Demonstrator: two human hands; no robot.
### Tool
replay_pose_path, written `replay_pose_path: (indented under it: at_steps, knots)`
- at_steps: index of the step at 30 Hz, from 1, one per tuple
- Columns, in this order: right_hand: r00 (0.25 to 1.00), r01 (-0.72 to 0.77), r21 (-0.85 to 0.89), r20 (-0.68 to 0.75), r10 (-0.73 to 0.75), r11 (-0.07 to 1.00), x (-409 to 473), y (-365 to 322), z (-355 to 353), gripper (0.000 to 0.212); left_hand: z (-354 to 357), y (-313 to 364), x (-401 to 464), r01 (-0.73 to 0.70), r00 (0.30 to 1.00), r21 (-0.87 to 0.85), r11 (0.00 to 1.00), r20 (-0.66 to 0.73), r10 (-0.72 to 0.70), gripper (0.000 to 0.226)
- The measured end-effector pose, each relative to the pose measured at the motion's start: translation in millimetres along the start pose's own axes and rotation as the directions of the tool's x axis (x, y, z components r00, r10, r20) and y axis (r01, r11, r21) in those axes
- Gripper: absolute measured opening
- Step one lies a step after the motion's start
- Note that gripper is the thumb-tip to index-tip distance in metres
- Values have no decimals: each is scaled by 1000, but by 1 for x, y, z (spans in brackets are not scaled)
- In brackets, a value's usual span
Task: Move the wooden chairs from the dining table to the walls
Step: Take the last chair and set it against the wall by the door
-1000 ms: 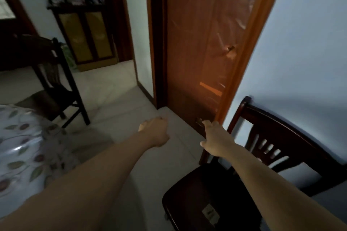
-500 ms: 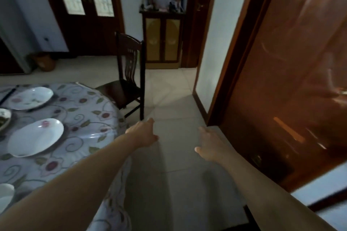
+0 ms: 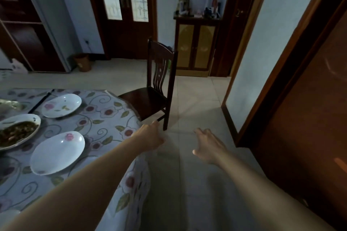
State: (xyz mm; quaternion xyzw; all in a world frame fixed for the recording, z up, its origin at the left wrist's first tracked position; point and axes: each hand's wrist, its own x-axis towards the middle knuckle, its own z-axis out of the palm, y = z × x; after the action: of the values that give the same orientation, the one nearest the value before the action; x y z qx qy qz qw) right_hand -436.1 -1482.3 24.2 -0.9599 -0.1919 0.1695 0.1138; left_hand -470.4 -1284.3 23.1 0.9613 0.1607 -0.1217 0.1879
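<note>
chair: I see one dark wooden dining chair with a slatted back (image 3: 159, 88), upright on the pale tiled floor (image 3: 197, 99), seat tucked against the table edge, back toward the camera's right.
table: round dining table under a floral plastic cloth (image 3: 105, 118), just left of the chair, touching or nearly touching its seat.
left hand: my left hand (image 3: 150, 136) is out over the table's edge, empty, fingers loosely curled, not clenched. It sits near the chair's near rear leg; I can't tell if a fingertip touches it.
right hand: my right hand (image 3: 208, 146) is above bare floor, empty, fingers spread and relaxed. Clearly apart from the chair, which is ahead and to its left.
chair vs hands: chair lies beyond both hands, closer to the left one; neither holds it.
on table: two empty white oval plates with pink flower prints (image 3: 58, 153) and a white dish of dark cooked food (image 3: 16, 131).
surroundings: brown wooden door (image 3: 309, 118) at right, small yellow-panelled cabinet (image 3: 195, 47) against the far wall behind the chair.
</note>
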Motion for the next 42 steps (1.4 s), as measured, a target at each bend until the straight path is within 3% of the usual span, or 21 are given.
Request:
replay_pose_path:
  at_steps: [12,20,26,31,42]
  knots:
    - [989,138,-53,67,-135,989,218,35,-76,58,-51,41,175,109,992,-45,993,-62,-111,63]
    - [973,215,-38,94,-210,976,341,20,-102,62,-84,31,279,160,984,-84,984,-68,-166,62]
    - [975,219,-62,53,-216,974,443,-9,-123,51,-121,7,387,145,985,-128,981,-77,-155,63]
    - [978,207,-14,23,-207,978,517,-24,-146,69,-157,0,466,129,988,-132,983,-65,-138,61]
    - [967,244,-40,-67,-247,969,689,-28,-201,63,-195,22,629,132,987,-76,988,-85,-139,60]
